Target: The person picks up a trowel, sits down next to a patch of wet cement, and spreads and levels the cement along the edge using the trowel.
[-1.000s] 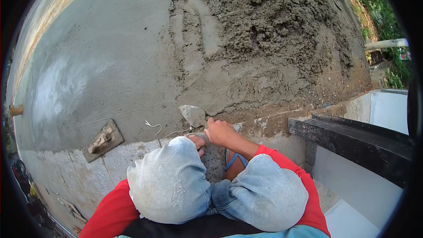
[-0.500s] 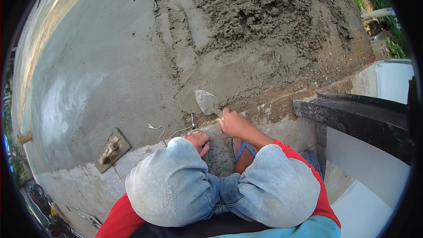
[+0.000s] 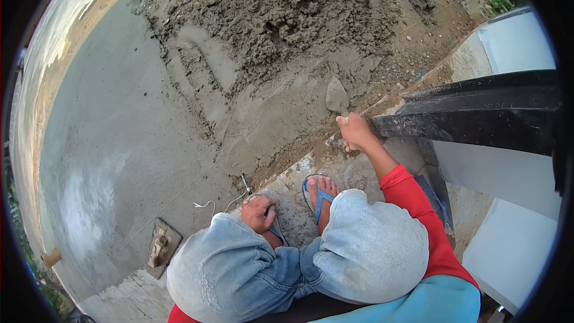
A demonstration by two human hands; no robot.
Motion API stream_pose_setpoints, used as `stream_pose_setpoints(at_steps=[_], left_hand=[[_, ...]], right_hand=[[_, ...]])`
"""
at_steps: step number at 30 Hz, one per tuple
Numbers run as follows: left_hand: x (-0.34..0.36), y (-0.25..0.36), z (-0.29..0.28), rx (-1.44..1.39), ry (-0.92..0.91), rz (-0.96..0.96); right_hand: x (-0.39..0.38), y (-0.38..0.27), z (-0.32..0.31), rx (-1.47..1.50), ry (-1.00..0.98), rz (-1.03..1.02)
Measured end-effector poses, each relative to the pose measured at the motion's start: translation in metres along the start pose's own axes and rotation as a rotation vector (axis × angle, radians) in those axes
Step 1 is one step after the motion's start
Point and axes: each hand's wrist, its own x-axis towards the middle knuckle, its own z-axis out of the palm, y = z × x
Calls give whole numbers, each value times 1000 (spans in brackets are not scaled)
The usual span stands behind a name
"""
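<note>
person squatting at the edge of a wet cement floor, both knees in pale jeans at the lower centre of view. right hand [image 3: 355,130] is closed around the handle of a trowel [image 3: 336,97]; the grey blade points away from the person and rests on the wet mortar [image 3: 269,107] near the rough, unsmoothed strip. the trowel lies just left of a black beam [image 3: 478,110] that runs off to the right. left hand [image 3: 258,213] is curled loosely, fingers bent, resting by the left knee [image 3: 230,269] on the concrete ledge [image 3: 353,173]; whether it grips anything cannot be told. a thin white string [image 3: 224,203] runs from a small peg just above that hand and out across the floor. a wooden float [image 3: 160,247] lies flat on the smooth cement [image 3: 119,143] at lower left, well apart from both hands. 1 foot in a blue sandal [image 3: 318,194] stands on the ledge between the 2 knees. a heap of coarse mortar [image 3: 299,6] fills the upper centre. right sleeve [image 3: 412,203] is red. white panels [image 3: 514,42] stand at the right edge.
</note>
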Motion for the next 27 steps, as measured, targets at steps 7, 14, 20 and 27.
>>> stream_pose_setpoints(at_steps=[7, 14, 20, 27], left_hand=[[-8, 3, -9, 31, 25, -21], [-4, 5, 1, -4, 47, -24], [-6, 5, -8, 34, 33, -86], [1, 11, -11, 51, 8, -50]], right_hand=[[-77, -25, 119, -480, -352, -615], [47, 14, -21, -603, 530, -349], [21, -15, 45, 434, -70, -51], [-73, -17, 97, -730, -222, -683]])
